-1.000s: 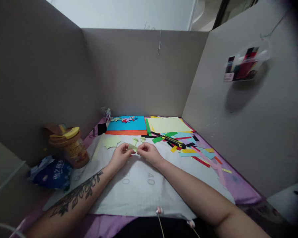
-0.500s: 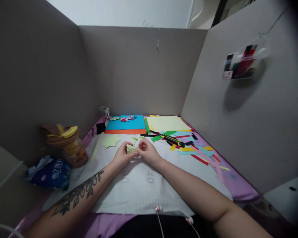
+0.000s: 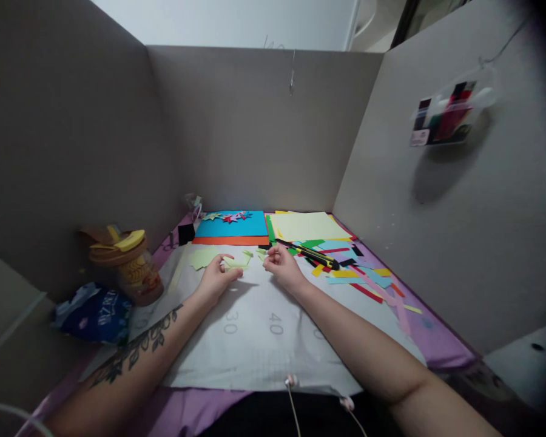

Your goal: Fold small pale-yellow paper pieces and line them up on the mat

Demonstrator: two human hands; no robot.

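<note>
My left hand holds a small folded piece of pale green paper between thumb and fingers, just above the white sheet. To its right, my right hand is apart from that piece. Its fingers are loosely curled, and I see nothing between them. Beyond the hands lie small pale green folded pieces, one partly next to my right fingertips. A jagged pale green paper shape lies flat behind my left hand.
Folded paper stars rest on blue paper at the back. Right of it are pale yellow sheets, a black-and-yellow utility knife and many coloured scraps. A brown cup and a blue packet stand left.
My hands have parted: the left has drawn left with the folded paper, and the right has let go and moved right.
</note>
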